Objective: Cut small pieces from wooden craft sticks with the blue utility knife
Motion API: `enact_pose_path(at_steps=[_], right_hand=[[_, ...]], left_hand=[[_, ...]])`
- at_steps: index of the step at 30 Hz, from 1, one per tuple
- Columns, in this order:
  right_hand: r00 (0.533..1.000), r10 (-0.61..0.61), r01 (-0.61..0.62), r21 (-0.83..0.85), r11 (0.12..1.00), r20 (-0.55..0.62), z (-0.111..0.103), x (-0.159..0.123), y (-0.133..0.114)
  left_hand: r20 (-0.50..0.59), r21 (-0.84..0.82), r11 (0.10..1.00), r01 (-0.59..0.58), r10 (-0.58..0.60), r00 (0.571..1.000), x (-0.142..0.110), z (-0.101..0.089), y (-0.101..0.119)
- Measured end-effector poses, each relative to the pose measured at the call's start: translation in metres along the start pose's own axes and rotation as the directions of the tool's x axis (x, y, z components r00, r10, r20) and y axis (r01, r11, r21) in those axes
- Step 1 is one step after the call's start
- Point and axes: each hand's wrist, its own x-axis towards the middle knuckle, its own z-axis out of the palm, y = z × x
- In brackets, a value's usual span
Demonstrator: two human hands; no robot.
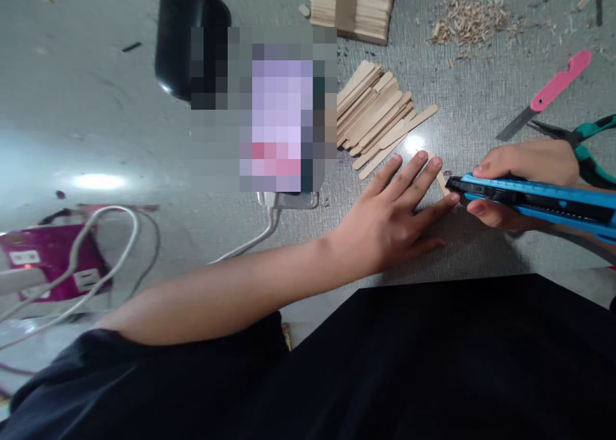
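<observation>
My left hand (402, 212) lies flat on the grey floor, fingers stretched out and pressing on a small wooden stick (441, 181) that pokes out past the fingertips. My right hand (522, 177) is closed round a blue utility knife (539, 199), whose black tip sits at the stick, just beside my left fingertips. A loose pile of flat wooden sticks (378, 116) lies a little beyond my left hand.
A block of stacked sticks (353, 4) stands at the top. Wood shavings (469, 20), a pink-handled blade (553, 90) and green-handled pliers (590, 148) lie at the right. A blurred phone with a white cable (250, 241), a black object (185, 29) and a magenta power strip (48, 260) lie left.
</observation>
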Motion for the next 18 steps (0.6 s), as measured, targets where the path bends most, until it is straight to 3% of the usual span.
enact_pose_path(at_steps=[3,9,18], right_hand=[[0.981,-0.187,0.185,-0.041,0.982,-0.055,-0.0012,0.0009,0.0025],[0.948,-0.315,0.315,-0.004,0.949,-0.044,-0.0013,0.0030,0.0066],[0.987,-0.142,0.135,-0.090,0.987,-0.070,-0.0035,-0.0031,0.0025]], left_hand=[[-0.008,0.001,1.000,-0.006,0.006,1.000,-0.0003,-0.0009,-0.0007],[-0.007,0.008,1.000,0.001,-0.001,1.000,-0.0016,0.0007,-0.0015],[-0.009,0.006,1.000,0.003,-0.003,1.000,-0.0008,0.0018,0.0003]])
